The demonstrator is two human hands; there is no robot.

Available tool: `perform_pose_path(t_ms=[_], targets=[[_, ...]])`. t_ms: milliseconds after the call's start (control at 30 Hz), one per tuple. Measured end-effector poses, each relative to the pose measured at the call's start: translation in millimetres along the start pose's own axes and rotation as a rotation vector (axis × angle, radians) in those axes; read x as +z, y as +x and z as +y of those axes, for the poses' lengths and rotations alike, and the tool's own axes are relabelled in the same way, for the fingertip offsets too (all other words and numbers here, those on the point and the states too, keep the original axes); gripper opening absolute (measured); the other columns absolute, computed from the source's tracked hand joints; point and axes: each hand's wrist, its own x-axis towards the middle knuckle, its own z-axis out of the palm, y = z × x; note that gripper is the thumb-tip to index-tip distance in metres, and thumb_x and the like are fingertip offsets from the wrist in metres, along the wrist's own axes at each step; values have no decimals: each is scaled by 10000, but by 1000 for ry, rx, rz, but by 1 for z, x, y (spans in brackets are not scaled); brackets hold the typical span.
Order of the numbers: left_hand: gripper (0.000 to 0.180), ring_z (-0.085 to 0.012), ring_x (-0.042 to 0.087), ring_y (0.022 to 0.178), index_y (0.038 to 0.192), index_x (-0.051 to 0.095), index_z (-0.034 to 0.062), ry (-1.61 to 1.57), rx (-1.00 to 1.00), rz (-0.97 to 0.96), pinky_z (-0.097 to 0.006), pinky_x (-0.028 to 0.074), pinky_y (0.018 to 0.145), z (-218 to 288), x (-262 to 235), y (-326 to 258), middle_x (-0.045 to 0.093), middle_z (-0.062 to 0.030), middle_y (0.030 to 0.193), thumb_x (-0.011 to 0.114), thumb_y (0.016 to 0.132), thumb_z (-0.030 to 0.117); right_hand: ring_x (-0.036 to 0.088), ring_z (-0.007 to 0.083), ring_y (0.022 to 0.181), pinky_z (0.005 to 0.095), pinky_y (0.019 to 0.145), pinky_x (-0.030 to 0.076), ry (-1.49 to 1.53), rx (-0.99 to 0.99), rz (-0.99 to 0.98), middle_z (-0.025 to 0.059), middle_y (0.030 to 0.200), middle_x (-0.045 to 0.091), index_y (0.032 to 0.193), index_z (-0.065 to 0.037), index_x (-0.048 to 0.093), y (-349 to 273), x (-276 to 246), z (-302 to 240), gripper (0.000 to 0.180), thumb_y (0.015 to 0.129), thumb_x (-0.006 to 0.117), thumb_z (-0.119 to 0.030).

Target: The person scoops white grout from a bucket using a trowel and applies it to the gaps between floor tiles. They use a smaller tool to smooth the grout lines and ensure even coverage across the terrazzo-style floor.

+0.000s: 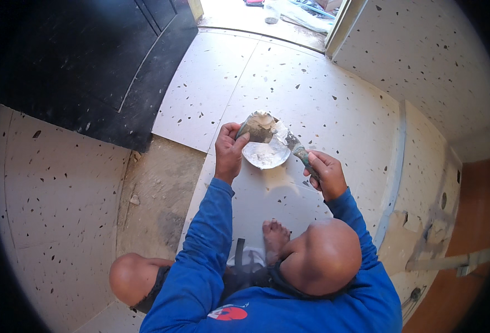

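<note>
My left hand [228, 150] grips the left rim of a small round grey bowl [264, 145], held tilted just above the speckled floor tiles [311, 100]. White paste coats the inside of the bowl. My right hand [326, 175] is closed around the paste-smeared handle of a small scraper [298, 151], whose tip reaches into the bowl from the right with a lump of white paste on it. Both arms are in blue sleeves. I am squatting, with my knees [323, 255] and a bare foot [275, 236] below the bowl.
A dark door [100, 61] stands open at the upper left. A strip of bare mortar [156, 194] runs beside the laid tiles on the left. A tiled wall [423, 61] rises on the right, with an orange-brown surface [467, 233] beyond it. Clutter lies past the doorway [289, 11] at the top.
</note>
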Motion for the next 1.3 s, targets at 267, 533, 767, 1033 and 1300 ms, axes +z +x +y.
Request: perform_pose_path(t_ms=[267, 533, 767, 1033, 1300], targets=[[221, -150, 575, 1072, 1047, 479, 29, 267, 60, -151, -275, 455, 957, 5, 12, -6, 600, -134, 1156, 545, 875, -93, 433, 55, 453, 205, 410, 351, -108, -12, -6, 47, 667, 586, 1162, 14, 644, 3, -8, -9, 341, 918, 594, -219], [210, -157, 585, 1063, 1038, 487, 25, 355, 105, -180, -274, 462, 946, -6, 6, -6, 609, -133, 1145, 529, 874, -99, 433, 57, 464, 208, 419, 349, -117, -10, -62, 44, 663, 582, 1185, 0, 640, 0, -3, -10, 355, 917, 601, -229], [222, -157, 601, 1004, 1060, 476, 17, 284, 37, -42, -293, 493, 909, -2, -8, -7, 611, -130, 1104, 537, 873, -86, 531, 79, 608, 215, 487, 416, -129, -75, -65, 75, 796, 631, 1223, -1, 613, -10, -2, -6, 361, 920, 612, -197], [269, -204, 629, 968, 1132, 453, 28, -210, -228, -58, -375, 519, 890, -2, -20, -5, 610, -124, 1086, 552, 884, -4, 605, 165, 857, 281, 797, 483, -377, -658, 107, 91, 986, 648, 1182, -21, 632, 8, -9, 36, 345, 842, 682, -53], [260, -210, 622, 994, 1126, 465, 29, -352, -235, -82, -379, 509, 923, 0, -5, -6, 608, -132, 1086, 546, 882, -12, 619, 246, 857, 320, 773, 489, -543, -713, 150, 122, 941, 635, 1167, -71, 655, 16, -12, 40, 373, 798, 703, -50]])
